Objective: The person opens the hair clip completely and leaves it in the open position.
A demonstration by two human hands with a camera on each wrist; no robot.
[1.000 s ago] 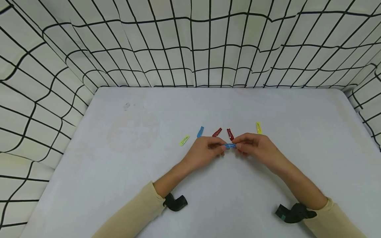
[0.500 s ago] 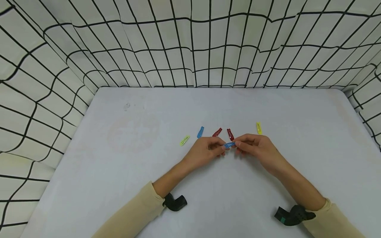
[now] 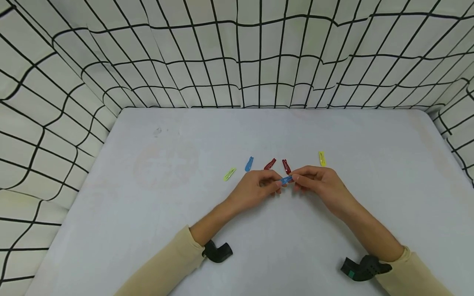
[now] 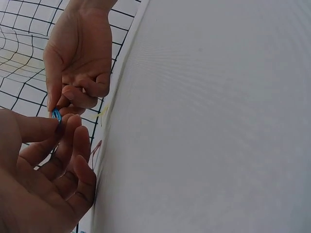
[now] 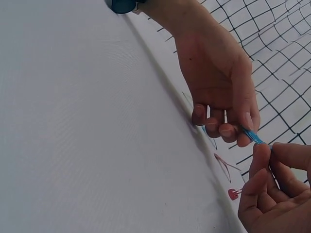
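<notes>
A small blue snap hair clip (image 3: 286, 180) is stretched between my two hands, above the table. My left hand (image 3: 255, 187) pinches its left end between thumb and fingers. At the other end, the thumb and fingers of my right hand (image 3: 320, 183) pinch it too. Both wrist views show the clip, tagged blue clip (image 4: 56, 115) in the left one, partly covered by fingertips. Just beyond the hands lie two red hair clips (image 3: 286, 166), another blue hair clip (image 3: 249, 164), a yellow-green clip (image 3: 229, 174) and a yellow clip (image 3: 322, 158).
A white table (image 3: 166, 205) spreads under both arms. Black-lined grid cloth (image 3: 244, 53) surrounds it at the back and sides. Dark wrist camera mounts (image 3: 218, 251) sit at both sleeves.
The held blue clip has tilted, its right end now higher than its left. My right wrist has shifted very slightly; the loose clips stay in place.
</notes>
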